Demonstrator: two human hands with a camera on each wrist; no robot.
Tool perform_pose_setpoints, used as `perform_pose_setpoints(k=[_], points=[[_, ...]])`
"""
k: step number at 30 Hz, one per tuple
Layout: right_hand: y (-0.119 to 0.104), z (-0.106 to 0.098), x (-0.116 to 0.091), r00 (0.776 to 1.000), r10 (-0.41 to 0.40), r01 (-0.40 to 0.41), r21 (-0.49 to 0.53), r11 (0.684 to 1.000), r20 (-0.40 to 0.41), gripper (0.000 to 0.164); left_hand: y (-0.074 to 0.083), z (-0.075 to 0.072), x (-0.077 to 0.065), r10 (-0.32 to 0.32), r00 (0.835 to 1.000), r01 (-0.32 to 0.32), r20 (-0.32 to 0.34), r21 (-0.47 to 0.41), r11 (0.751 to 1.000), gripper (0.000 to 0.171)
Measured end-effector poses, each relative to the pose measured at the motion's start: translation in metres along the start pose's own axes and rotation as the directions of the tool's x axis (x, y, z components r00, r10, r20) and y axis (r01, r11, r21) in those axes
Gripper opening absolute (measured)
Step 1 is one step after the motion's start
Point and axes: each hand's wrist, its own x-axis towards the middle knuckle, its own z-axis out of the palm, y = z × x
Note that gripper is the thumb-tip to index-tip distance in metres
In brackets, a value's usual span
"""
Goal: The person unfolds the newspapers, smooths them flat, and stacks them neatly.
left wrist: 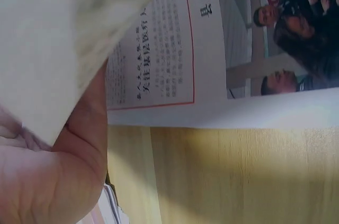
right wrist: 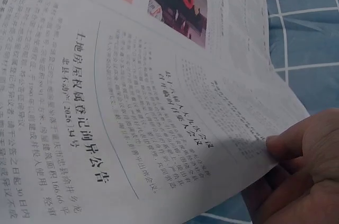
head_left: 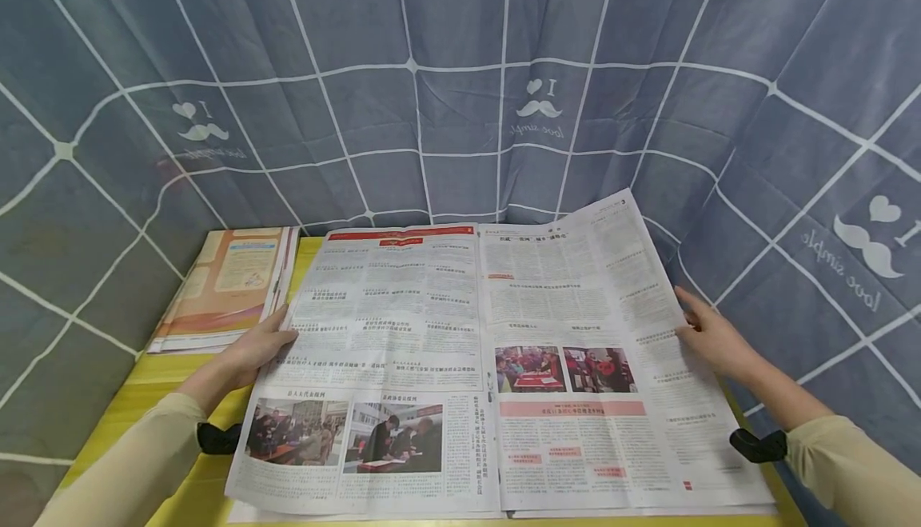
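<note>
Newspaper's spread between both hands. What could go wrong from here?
The right hand pinches just the edge of the newspaper, so a hard pull might tear it.
That raised right page sits near the curtain and might brush it and crease.
The left hand is beside the paper stack; swinging outward could knock it.

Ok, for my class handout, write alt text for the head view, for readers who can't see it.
A person's left hand and right hand hold opposite edges of an open white printed newspaper spread over a yellow table. A stack of orange-and-white printed papers lies at the far left, and blue-grey fabric with a white grid hangs behind.
</note>
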Motion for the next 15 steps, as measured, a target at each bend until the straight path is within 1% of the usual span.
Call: perform_pose_setpoints(k=[4, 8, 11, 15], points=[[0.008, 0.004, 0.002, 0.999, 0.049, -0.049, -0.029, 0.998, -0.001, 0.068, -0.003, -0.005, 0.002, -0.026, 0.999, 0.026, 0.026, -0.007, 1.000, 0.073], [0.016, 0.006, 0.004, 0.996, 0.089, -0.090, -0.092, 0.992, -0.020, 0.065, -0.003, -0.010, 0.004, -0.054, 0.997, 0.054, 0.049, -0.018, 0.998, 0.076], [0.023, 0.007, 0.005, 0.994, 0.106, -0.110, -0.131, 0.985, -0.037, 0.063, -0.003, -0.013, 0.005, -0.074, 0.995, 0.074, 0.065, -0.002, 0.997, 0.077], [0.032, 0.008, 0.006, 0.990, 0.134, -0.138, -0.135, 0.981, -0.037, 0.062, -0.003, -0.016, 0.006, -0.089, 0.992, 0.087, 0.091, 0.025, 0.996, 0.078]])
